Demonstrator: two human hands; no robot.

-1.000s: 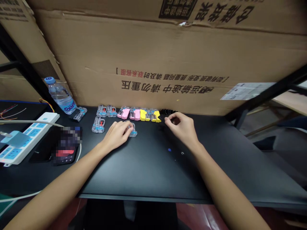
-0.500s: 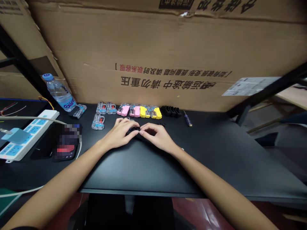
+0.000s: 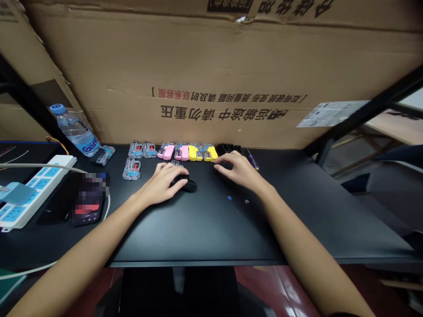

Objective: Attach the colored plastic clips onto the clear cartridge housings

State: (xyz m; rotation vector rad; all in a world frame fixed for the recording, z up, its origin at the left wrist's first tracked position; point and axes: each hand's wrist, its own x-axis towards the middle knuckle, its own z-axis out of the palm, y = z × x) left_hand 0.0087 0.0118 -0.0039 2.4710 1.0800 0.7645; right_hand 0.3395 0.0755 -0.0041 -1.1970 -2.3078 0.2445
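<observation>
My left hand is closed around a black plastic piece, held low over the table between thumb and fingers; part of it hides under the palm. To the right, my right hand hovers near the table with thumb and forefinger apart and nothing visible between them. Just beyond its fingers stands a group of black plastic parts. Yellow-and-clear pieces and pink-and-clear pieces are lined up behind my hands. Farther left lie clear casings with blue and orange parts inside.
A screwdriver lies right of the black parts. Small bits, one a blue disc, are on the black table. At left are a water bottle, a power strip and a phone. Cardboard stands behind.
My right hand has left the black piece and moved right, toward the black parts at the back. My left hand still holds the piece. The small bits on the table have come into sight.
</observation>
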